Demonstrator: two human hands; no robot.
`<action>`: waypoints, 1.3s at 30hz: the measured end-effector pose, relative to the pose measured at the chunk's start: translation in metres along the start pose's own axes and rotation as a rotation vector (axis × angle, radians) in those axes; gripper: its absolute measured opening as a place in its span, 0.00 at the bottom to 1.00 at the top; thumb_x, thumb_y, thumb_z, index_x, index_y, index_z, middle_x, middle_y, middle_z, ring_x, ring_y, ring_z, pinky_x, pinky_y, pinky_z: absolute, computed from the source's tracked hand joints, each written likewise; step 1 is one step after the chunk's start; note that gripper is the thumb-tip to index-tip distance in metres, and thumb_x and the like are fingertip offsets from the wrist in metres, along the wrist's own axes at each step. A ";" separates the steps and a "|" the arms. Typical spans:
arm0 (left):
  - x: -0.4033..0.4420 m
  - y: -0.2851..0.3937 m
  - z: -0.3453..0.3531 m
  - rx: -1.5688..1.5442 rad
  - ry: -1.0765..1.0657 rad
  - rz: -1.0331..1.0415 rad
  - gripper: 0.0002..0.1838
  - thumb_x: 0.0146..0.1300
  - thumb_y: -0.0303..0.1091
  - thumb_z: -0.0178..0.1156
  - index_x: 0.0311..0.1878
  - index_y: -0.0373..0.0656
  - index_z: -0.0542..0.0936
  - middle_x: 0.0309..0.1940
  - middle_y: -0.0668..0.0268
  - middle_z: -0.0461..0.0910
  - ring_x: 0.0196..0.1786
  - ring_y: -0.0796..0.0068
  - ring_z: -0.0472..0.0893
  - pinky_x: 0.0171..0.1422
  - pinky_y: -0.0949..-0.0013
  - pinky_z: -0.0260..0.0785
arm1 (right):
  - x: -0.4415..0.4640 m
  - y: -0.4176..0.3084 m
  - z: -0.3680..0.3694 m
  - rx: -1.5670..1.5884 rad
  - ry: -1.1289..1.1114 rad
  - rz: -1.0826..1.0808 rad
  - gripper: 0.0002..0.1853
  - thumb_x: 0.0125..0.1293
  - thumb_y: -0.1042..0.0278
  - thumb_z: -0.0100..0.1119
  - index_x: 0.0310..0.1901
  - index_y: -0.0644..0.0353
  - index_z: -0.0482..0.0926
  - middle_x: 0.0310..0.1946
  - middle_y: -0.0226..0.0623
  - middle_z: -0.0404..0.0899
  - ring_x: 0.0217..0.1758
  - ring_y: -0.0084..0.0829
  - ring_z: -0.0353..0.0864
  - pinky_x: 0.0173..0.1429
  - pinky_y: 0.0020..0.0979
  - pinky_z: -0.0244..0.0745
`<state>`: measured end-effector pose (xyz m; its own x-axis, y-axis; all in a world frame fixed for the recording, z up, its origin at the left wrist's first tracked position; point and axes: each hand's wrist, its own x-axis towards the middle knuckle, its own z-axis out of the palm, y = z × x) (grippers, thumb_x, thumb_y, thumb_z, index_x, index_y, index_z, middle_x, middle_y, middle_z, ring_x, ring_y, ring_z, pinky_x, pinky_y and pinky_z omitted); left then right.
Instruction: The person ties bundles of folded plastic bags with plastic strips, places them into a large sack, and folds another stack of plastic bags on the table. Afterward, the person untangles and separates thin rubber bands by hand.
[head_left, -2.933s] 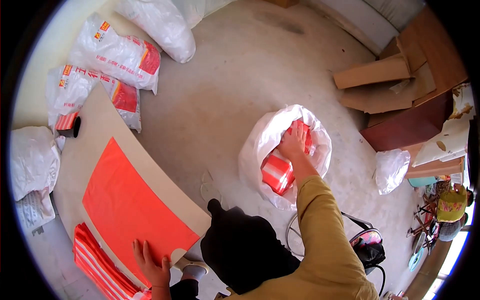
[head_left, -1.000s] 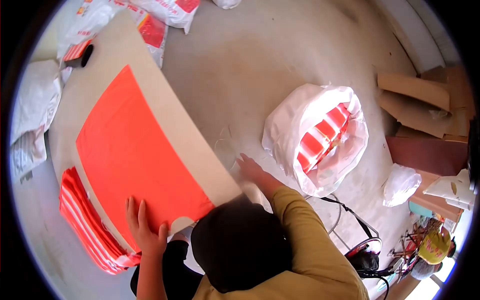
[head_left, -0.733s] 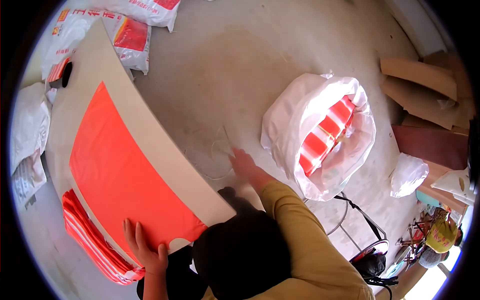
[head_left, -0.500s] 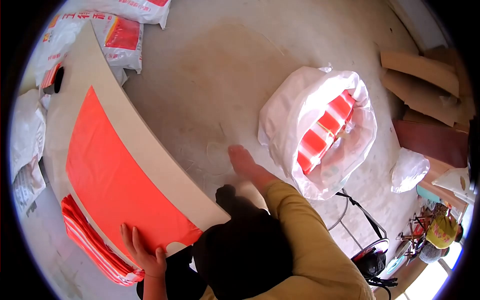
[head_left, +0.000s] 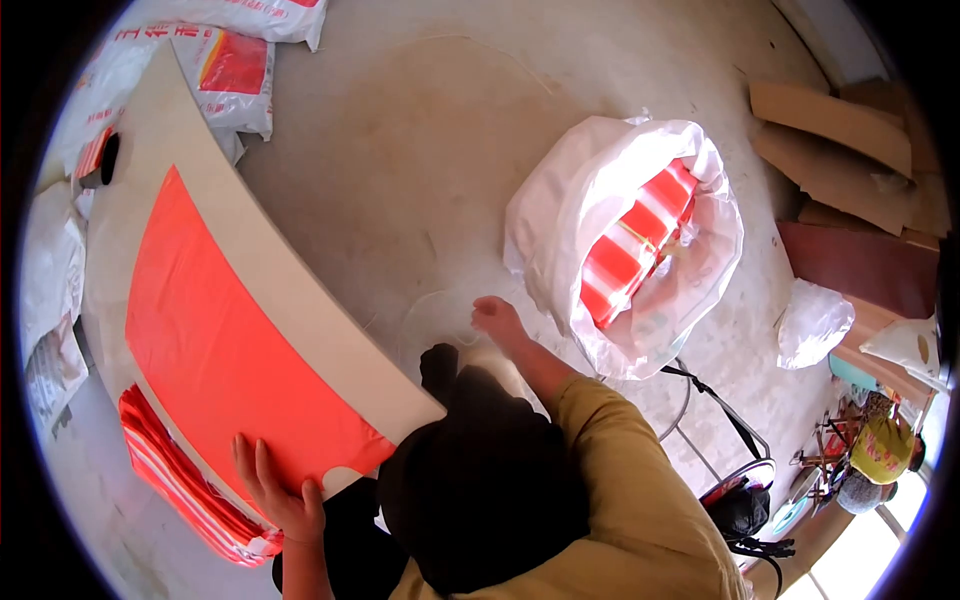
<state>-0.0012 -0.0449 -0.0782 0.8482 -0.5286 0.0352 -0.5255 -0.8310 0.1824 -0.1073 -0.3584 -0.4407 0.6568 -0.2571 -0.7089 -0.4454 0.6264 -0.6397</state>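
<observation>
My left hand point(head_left: 278, 490) lies with fingers spread on the lower edge of a flat red plastic sheet point(head_left: 230, 330), holding nothing. The sheet rests on a pale board-like table point(head_left: 270, 230), with a notch at its near corner. Just under that hand, along the table's left side, sits a stack of folded red-and-white striped plastic point(head_left: 185, 480). My right hand point(head_left: 497, 320) is in the air between the table and a white sack point(head_left: 555, 210), touching neither. Its fingers are blurred and partly turned away, and no object shows in it.
Red-and-white bundles point(head_left: 640, 245) fill the open sack. Printed white bags point(head_left: 235, 75) lie at the back left. Cardboard point(head_left: 830, 135) and a clear plastic bag point(head_left: 815, 325) are at the right. A black strapped item point(head_left: 740, 510) stands near my right side. A person in yellow point(head_left: 885, 450) sits far right.
My right hand has moved slightly right and down, nearer my body. My left hand stays on the red sheet. The whole view has shifted a little.
</observation>
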 end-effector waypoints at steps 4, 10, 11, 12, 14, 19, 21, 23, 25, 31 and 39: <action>0.000 0.001 -0.001 -0.023 0.022 -0.014 0.39 0.65 0.57 0.57 0.71 0.38 0.67 0.75 0.44 0.58 0.77 0.39 0.58 0.77 0.42 0.54 | -0.020 -0.040 0.029 -0.018 -0.119 -0.023 0.17 0.65 0.71 0.64 0.54 0.66 0.75 0.39 0.36 0.80 0.37 0.27 0.81 0.44 0.30 0.79; -0.002 0.002 -0.002 -0.022 0.086 -0.026 0.39 0.54 0.46 0.66 0.68 0.40 0.71 0.73 0.47 0.63 0.74 0.41 0.62 0.76 0.45 0.56 | -0.044 -0.192 0.030 -0.352 -0.007 -0.460 0.07 0.67 0.72 0.62 0.45 0.58 0.79 0.33 0.27 0.78 0.34 0.20 0.76 0.37 0.23 0.72; -0.003 0.004 -0.003 -0.019 0.093 -0.032 0.39 0.53 0.45 0.67 0.68 0.39 0.71 0.72 0.48 0.64 0.74 0.42 0.63 0.76 0.46 0.56 | -0.075 -0.234 0.048 -0.192 0.008 -0.485 0.06 0.67 0.73 0.62 0.45 0.57 0.79 0.32 0.27 0.78 0.33 0.19 0.75 0.37 0.21 0.70; -0.003 0.004 -0.004 -0.017 0.106 -0.035 0.39 0.51 0.44 0.68 0.67 0.38 0.72 0.72 0.49 0.64 0.73 0.43 0.63 0.76 0.47 0.56 | -0.086 -0.264 0.047 -0.141 -0.085 -0.562 0.06 0.67 0.74 0.61 0.45 0.57 0.80 0.31 0.26 0.77 0.32 0.18 0.73 0.36 0.20 0.69; -0.007 -0.007 -0.002 -0.153 0.146 -0.033 0.41 0.51 0.43 0.69 0.69 0.37 0.69 0.72 0.50 0.64 0.74 0.42 0.63 0.76 0.47 0.56 | -0.126 -0.315 0.065 -0.260 -0.071 -0.685 0.07 0.66 0.77 0.59 0.45 0.59 0.81 0.31 0.27 0.78 0.32 0.18 0.74 0.37 0.22 0.70; -0.033 0.018 -0.013 -0.494 0.413 -0.015 0.53 0.50 0.44 0.74 0.75 0.34 0.57 0.73 0.47 0.62 0.76 0.44 0.59 0.78 0.47 0.53 | -0.258 -0.364 0.155 -1.014 -0.442 -0.902 0.06 0.66 0.78 0.59 0.44 0.62 0.80 0.34 0.31 0.77 0.36 0.24 0.75 0.41 0.27 0.72; -0.055 0.058 -0.051 -0.635 0.412 0.088 0.58 0.50 0.44 0.77 0.77 0.34 0.50 0.73 0.46 0.61 0.77 0.46 0.59 0.79 0.48 0.52 | -0.312 -0.343 0.202 -1.386 -0.784 -1.232 0.06 0.62 0.82 0.57 0.38 0.59 0.80 0.36 0.38 0.78 0.40 0.40 0.79 0.45 0.34 0.75; -0.075 0.089 -0.073 -0.986 0.371 0.124 0.60 0.50 0.43 0.78 0.77 0.34 0.48 0.73 0.47 0.61 0.77 0.47 0.60 0.79 0.49 0.50 | -0.349 -0.309 0.236 -1.338 -1.275 -1.176 0.05 0.64 0.72 0.56 0.38 0.58 0.81 0.37 0.37 0.80 0.43 0.42 0.81 0.46 0.40 0.77; -0.095 0.096 -0.083 -1.286 0.301 0.124 0.56 0.56 0.41 0.75 0.78 0.38 0.48 0.72 0.48 0.62 0.76 0.51 0.60 0.77 0.52 0.53 | -0.380 -0.278 0.263 -1.014 -1.587 -1.051 0.06 0.61 0.77 0.61 0.40 0.60 0.83 0.37 0.35 0.80 0.40 0.40 0.80 0.47 0.36 0.77; -0.169 0.068 -0.111 -1.769 -0.112 -0.394 0.21 0.72 0.34 0.58 0.64 0.40 0.68 0.42 0.62 0.76 0.48 0.70 0.75 0.53 0.66 0.67 | -0.403 -0.220 0.315 -0.933 -1.491 -0.900 0.07 0.60 0.80 0.64 0.40 0.62 0.83 0.37 0.36 0.80 0.41 0.36 0.80 0.45 0.31 0.76; -0.235 0.033 -0.052 -1.972 0.322 -0.706 0.13 0.80 0.38 0.45 0.37 0.45 0.72 0.36 0.67 0.74 0.44 0.74 0.74 0.53 0.68 0.66 | -0.287 -0.114 0.375 -1.419 -0.863 -1.238 0.26 0.61 0.67 0.67 0.62 0.59 0.76 0.52 0.41 0.78 0.47 0.39 0.81 0.49 0.35 0.78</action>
<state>-0.2145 0.0606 -0.0288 0.9144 -0.0651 -0.3994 0.3730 0.5186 0.7694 -0.0170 -0.0801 -0.0532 0.7774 0.5958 0.2017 0.5797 -0.5542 -0.5974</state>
